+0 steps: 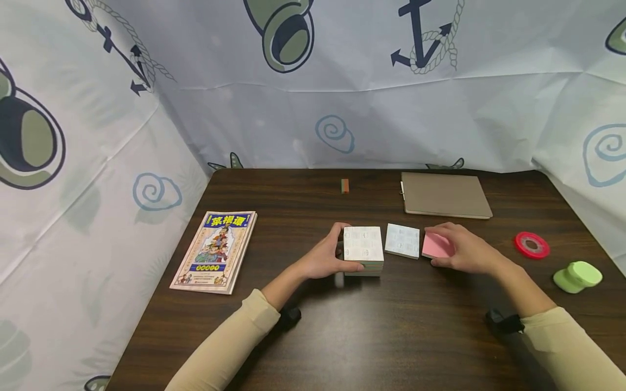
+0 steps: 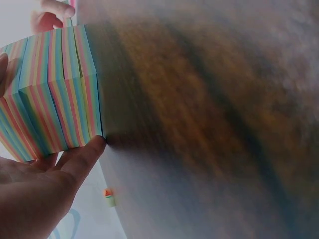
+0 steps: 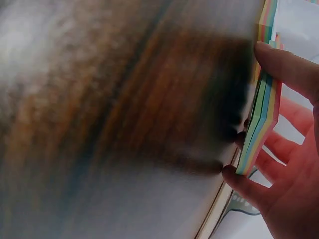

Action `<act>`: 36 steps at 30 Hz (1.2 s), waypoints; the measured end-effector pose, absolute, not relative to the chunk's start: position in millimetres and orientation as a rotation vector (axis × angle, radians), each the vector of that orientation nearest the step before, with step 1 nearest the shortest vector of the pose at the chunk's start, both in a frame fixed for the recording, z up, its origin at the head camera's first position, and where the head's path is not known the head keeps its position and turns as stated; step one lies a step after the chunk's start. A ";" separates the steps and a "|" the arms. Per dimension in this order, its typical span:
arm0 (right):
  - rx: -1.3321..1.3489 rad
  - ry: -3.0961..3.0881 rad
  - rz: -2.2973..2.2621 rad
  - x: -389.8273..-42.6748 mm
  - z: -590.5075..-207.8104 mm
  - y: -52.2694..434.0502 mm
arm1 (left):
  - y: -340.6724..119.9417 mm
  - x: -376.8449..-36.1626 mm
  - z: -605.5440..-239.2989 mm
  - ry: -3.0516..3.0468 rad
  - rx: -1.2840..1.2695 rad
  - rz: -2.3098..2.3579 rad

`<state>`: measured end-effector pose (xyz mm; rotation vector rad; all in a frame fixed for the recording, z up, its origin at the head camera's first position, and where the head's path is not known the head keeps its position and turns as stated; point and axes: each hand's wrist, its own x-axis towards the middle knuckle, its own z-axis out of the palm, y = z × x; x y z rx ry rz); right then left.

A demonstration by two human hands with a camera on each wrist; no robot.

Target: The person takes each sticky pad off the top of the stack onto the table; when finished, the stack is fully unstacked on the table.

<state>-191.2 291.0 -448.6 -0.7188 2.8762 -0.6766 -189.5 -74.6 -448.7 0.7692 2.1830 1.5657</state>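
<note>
My left hand (image 1: 325, 256) grips a tall stack of sticky note pads (image 1: 363, 244) by its left side, thumb in front and fingers behind. The left wrist view shows the stack's striped edges (image 2: 62, 112) in pink, yellow, green and blue. To the right of the stack lies a thinner pad (image 1: 402, 240) with a whitish printed top. Just beyond it, my right hand (image 1: 464, 250) holds a pink-topped sticky note pad (image 1: 437, 246) between thumb and fingers. Its layered coloured edge (image 3: 261, 117) shows in the right wrist view.
An illustrated book (image 1: 213, 252) lies at the left. Toward the back are a small orange-and-green block (image 1: 345, 186) and a grey-brown notebook (image 1: 446, 195). A red tape roll (image 1: 532, 245) and a light green container (image 1: 577, 277) sit at the right.
</note>
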 end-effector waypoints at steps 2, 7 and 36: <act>-0.723 2.881 -0.658 -191.1 -450.3 291.3 | -74.8 -189.7 -448.8 2.179 0.771 1.566; -0.733 2.881 -0.657 -190.4 -450.3 290.0 | -75.7 -189.4 -448.7 2.177 0.778 1.562; -1.220 2.843 -0.720 -175.8 -384.7 192.5 | -74.5 -191.7 -448.6 2.213 0.779 1.529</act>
